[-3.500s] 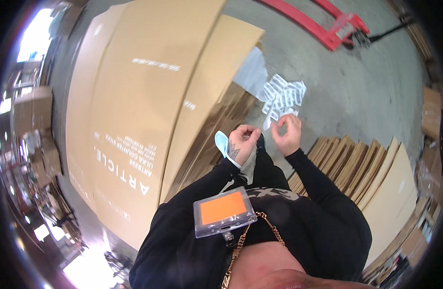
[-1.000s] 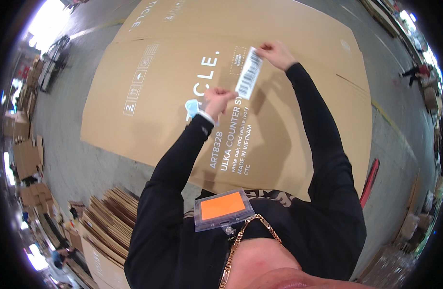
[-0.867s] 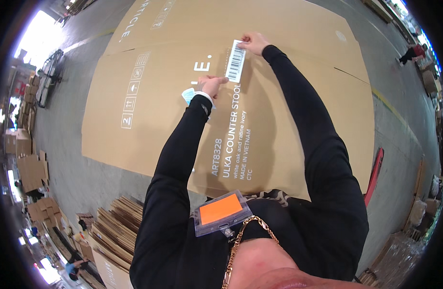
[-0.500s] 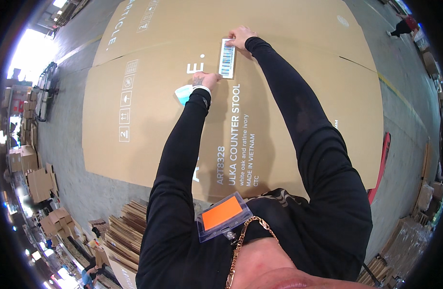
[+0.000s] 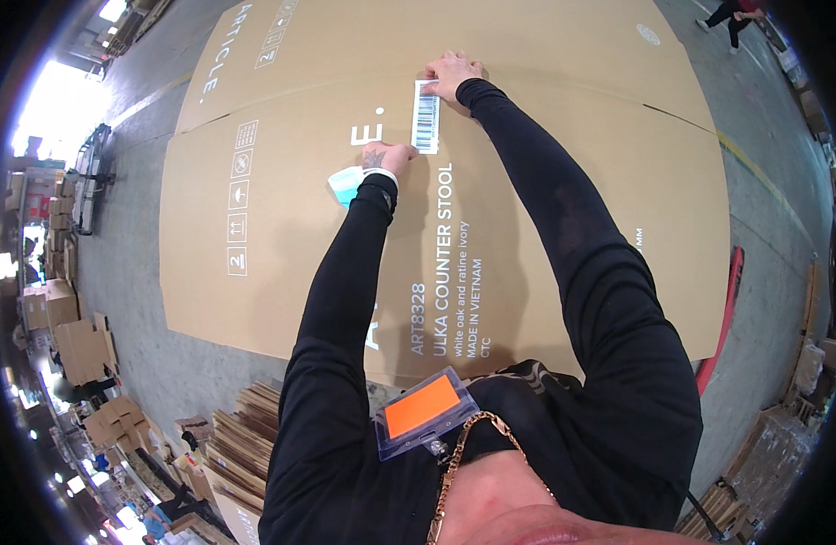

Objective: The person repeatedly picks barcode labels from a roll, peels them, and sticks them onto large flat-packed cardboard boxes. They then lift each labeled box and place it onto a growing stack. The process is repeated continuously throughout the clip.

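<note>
A white barcode label (image 5: 425,118) is stretched lengthwise between my hands, over or against a large brown cardboard sheet (image 5: 608,145) with white print. My left hand (image 5: 392,158) pinches the label's near end between thumb and fingers. At the far end, my right hand (image 5: 454,74) has its thumb on the label's corner, the fingers curled beside it. Whether the label is stuck down or just above the surface I cannot tell. Beside my left wrist is a small white and light-blue piece (image 5: 345,186); its kind and whether my hand holds it are unclear.
Flat cardboard pieces (image 5: 241,445) stand stacked at the near left. A red bar (image 5: 722,318) shows past the sheet's right edge. Someone (image 5: 734,16) is on the floor area at the far right. Boxes (image 5: 82,350) line the left side.
Both hands still hold the label's ends, and it appears slightly lower and farther left in view. The view has shifted a little. The person at far right has moved left.
</note>
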`<act>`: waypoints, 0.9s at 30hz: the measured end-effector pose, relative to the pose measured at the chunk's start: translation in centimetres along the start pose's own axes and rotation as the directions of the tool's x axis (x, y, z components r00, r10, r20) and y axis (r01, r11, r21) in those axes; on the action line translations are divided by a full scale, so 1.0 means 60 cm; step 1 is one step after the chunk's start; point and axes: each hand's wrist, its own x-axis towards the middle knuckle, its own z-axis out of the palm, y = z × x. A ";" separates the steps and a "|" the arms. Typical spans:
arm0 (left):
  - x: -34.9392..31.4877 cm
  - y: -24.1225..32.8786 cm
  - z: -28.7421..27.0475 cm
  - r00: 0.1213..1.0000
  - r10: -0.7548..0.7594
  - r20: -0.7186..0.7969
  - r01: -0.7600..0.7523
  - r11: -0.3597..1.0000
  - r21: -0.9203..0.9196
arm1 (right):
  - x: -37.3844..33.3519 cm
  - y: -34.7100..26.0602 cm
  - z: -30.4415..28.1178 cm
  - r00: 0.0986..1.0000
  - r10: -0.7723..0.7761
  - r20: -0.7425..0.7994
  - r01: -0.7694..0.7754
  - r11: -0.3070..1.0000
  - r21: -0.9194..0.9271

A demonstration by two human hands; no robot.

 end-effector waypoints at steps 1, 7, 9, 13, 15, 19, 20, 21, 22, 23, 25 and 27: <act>0.001 -0.002 0.000 1.000 0.001 -0.002 -0.001 1.000 0.002 | 0.000 -0.001 0.000 1.000 -0.006 -0.006 0.006 1.000 -0.002; -0.005 0.006 0.000 1.000 -0.016 0.025 0.016 1.000 0.019 | -0.001 0.000 -0.003 1.000 0.006 0.016 -0.005 0.999 -0.042; -0.005 0.005 0.000 1.000 -0.011 0.017 0.011 1.000 0.024 | -0.001 -0.003 -0.005 1.000 0.001 0.012 0.000 0.999 -0.042; -0.005 0.004 -0.004 1.000 -0.020 0.000 0.020 1.000 0.003 | 0.001 -0.014 -0.007 1.000 -0.012 0.023 0.013 0.999 -0.039; -0.012 0.016 -0.003 0.999 -0.032 0.035 0.032 0.999 -0.003 | 0.001 -0.004 -0.005 1.000 -0.006 0.016 0.006 0.999 -0.038; -0.017 0.028 -0.007 0.996 -0.038 0.076 0.035 0.999 0.031 | 0.000 0.001 -0.006 1.000 0.002 0.023 -0.001 0.999 -0.042; -0.016 0.027 -0.008 0.997 -0.035 0.071 0.033 0.999 0.040 | -0.001 0.000 -0.006 1.000 -0.003 0.014 0.004 0.999 -0.044; -0.016 0.026 -0.008 0.997 -0.029 0.070 0.027 0.999 0.042 | -0.003 -0.001 -0.005 1.000 -0.008 0.006 0.008 0.999 -0.047; -0.015 0.026 -0.008 0.997 -0.024 0.069 0.021 0.999 0.044 | -0.005 -0.002 -0.004 1.000 -0.011 -0.002 0.011 0.999 -0.049; -0.015 0.023 -0.009 0.998 -0.022 0.066 0.019 0.999 0.046 | -0.007 -0.005 -0.002 1.000 -0.015 -0.004 0.015 0.999 -0.044; -0.013 0.017 -0.009 0.998 -0.035 0.048 0.032 0.998 0.058 | -0.010 -0.014 0.002 1.000 -0.024 -0.005 0.024 0.999 -0.033; -0.010 0.013 -0.004 0.999 0.005 0.040 -0.008 0.996 0.085 | -0.007 -0.007 0.005 0.998 -0.037 -0.042 0.034 0.997 -0.070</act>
